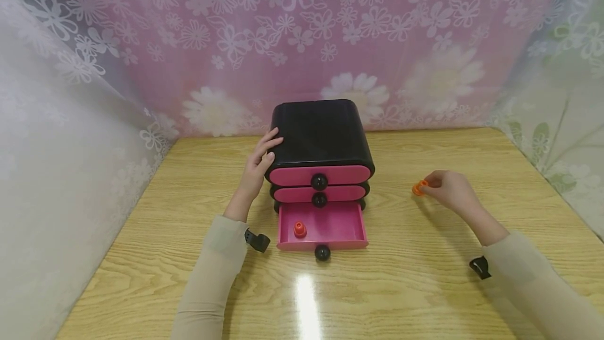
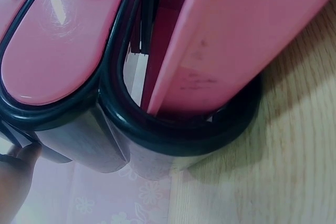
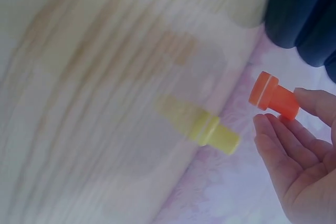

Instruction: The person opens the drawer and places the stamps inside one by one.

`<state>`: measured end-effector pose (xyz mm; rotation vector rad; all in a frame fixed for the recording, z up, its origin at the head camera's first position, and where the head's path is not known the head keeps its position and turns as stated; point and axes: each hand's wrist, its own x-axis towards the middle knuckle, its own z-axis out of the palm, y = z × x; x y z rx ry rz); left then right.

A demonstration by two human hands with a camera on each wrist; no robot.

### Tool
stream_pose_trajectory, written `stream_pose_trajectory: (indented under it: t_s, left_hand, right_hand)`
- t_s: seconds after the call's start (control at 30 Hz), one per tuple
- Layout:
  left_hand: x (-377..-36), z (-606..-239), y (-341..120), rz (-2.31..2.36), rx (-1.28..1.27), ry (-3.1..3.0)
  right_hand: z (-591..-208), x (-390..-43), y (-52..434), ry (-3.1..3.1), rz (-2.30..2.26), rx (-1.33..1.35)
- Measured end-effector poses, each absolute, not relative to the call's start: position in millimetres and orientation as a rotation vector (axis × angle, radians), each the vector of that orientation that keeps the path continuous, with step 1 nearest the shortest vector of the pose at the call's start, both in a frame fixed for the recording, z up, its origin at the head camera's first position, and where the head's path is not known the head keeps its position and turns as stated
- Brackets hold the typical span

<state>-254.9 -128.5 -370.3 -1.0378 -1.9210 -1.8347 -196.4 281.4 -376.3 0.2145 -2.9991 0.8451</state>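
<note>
A small black chest of drawers (image 1: 321, 133) with pink drawer fronts stands on the table. My left hand (image 1: 259, 164) rests against its left side, fingertips at the top edge; in the left wrist view only part of that hand (image 2: 18, 177) shows. The bottom drawer (image 1: 337, 224) is pulled out, with a red-orange stepped plastic piece (image 1: 299, 230) standing inside at the left. Off to the right, my right hand (image 1: 450, 190) pinches an orange stepped plastic piece (image 3: 274, 95) between thumb and fingers. A similar yellow piece (image 3: 212, 132) is near that hand in the right wrist view.
The two upper drawers, the top (image 1: 292, 176) and the middle (image 1: 292, 193), are closed, each with a round black knob. Wood-grain table (image 1: 189, 277) surrounds the chest. A flowered pink cloth (image 1: 264, 30) hangs behind it. Black straps (image 1: 257, 240) hang at both wrists.
</note>
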Motion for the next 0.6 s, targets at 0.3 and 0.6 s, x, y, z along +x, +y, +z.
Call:
stream_pose_trajectory:
  t_s: [0.3, 0.6]
  left_hand:
    - [-255, -370, -128, -1.823, -1.045, -1.911]
    - [-253, -369, -128, -1.838, -1.027, -1.912]
  right_hand:
    - [-367, -180, 263, -2.866, 0.919, 0.306]
    - [-363, -166, 234, -2.779, 0.918, 0.428]
